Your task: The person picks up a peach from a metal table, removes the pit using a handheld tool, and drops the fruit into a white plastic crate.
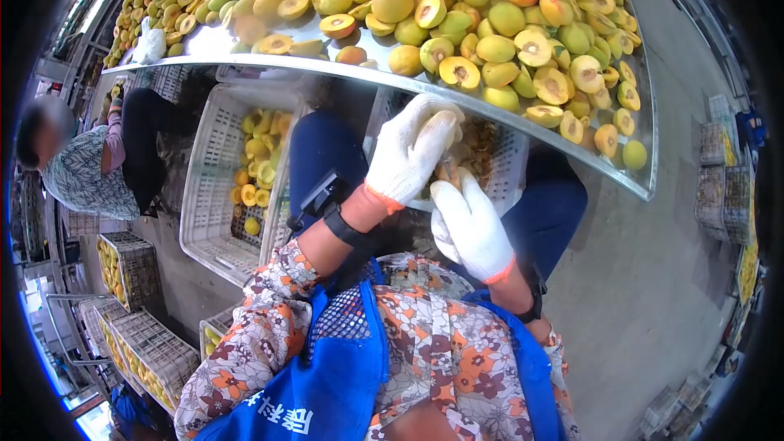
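Observation:
Both my hands wear white knitted gloves with orange cuffs and meet in front of the metal table edge. My left hand (412,151) is closed, its fingers curled round something hidden by the glove. Just below and to the right, my right hand (472,224) is closed round the handle of a small tool (448,170), whose tip points up toward my left hand. Beneath them, a white crate (512,165) between my knees holds brown scraps. On the metal table (327,65), halved yellow-green fruits (459,73) with brown centres lie in a large heap.
A white crate (196,188) with cut fruit stands beside my left knee. Another person (90,165) sits at the far left. Crates of fruit (151,343) stand on the floor at lower left, and stacked crates (723,196) at the right. A white bag (149,42) lies on the table.

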{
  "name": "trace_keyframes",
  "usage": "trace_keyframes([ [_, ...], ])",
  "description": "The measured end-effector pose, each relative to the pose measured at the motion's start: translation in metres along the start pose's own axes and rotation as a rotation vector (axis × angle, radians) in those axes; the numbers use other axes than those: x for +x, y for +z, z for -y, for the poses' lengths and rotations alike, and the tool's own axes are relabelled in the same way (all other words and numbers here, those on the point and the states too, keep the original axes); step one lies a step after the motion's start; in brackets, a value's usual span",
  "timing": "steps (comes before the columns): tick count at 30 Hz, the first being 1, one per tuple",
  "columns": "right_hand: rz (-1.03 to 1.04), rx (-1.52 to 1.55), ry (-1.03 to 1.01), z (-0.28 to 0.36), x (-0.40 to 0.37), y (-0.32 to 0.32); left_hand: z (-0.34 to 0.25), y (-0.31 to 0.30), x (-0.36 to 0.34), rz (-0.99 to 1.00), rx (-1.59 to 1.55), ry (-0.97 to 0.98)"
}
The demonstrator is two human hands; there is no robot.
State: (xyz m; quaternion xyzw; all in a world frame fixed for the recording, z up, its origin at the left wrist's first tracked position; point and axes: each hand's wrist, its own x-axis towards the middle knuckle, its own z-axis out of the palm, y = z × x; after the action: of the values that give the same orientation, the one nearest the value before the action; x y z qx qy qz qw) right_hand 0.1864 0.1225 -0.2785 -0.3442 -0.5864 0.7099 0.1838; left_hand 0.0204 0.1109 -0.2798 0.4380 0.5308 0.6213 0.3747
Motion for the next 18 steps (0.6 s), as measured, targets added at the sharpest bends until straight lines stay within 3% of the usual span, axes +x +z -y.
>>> trace_keyframes([
  [1,0.064,0.483,0.272,0.008,-0.003,0.002,0.0,-0.004,0.001,0.05,0.023,-0.069],
  [5,0.204,0.532,0.322,0.015,-0.01,-0.001,0.001,-0.013,0.002,0.178,-0.135,-0.226],
  [9,0.217,0.672,0.383,0.007,-0.011,0.0,0.007,-0.005,-0.003,0.048,0.047,-0.098],
  [10,0.223,0.67,0.386,0.007,-0.01,0.0,0.004,-0.011,0.003,0.173,0.096,-0.126],
  [11,0.218,0.685,0.385,0.006,-0.01,0.0,0.005,-0.013,0.002,0.166,0.096,-0.129],
  [13,0.217,0.698,0.383,0.004,-0.009,-0.003,0.013,-0.015,0.001,0.236,-0.111,-0.191],
  [14,0.323,0.771,0.393,0.001,-0.008,-0.005,0.016,-0.013,-0.002,0.221,-0.163,-0.079],
  [15,0.426,0.846,0.404,-0.003,-0.009,-0.007,0.018,-0.016,-0.002,0.222,-0.163,-0.084],
  [17,0.47,0.925,0.419,-0.007,-0.006,-0.009,0.013,-0.024,0.006,0.351,-0.011,-0.01],
  [18,0.517,1.001,0.431,-0.007,-0.003,-0.01,0.016,-0.023,0.008,0.352,-0.123,-0.012],
])
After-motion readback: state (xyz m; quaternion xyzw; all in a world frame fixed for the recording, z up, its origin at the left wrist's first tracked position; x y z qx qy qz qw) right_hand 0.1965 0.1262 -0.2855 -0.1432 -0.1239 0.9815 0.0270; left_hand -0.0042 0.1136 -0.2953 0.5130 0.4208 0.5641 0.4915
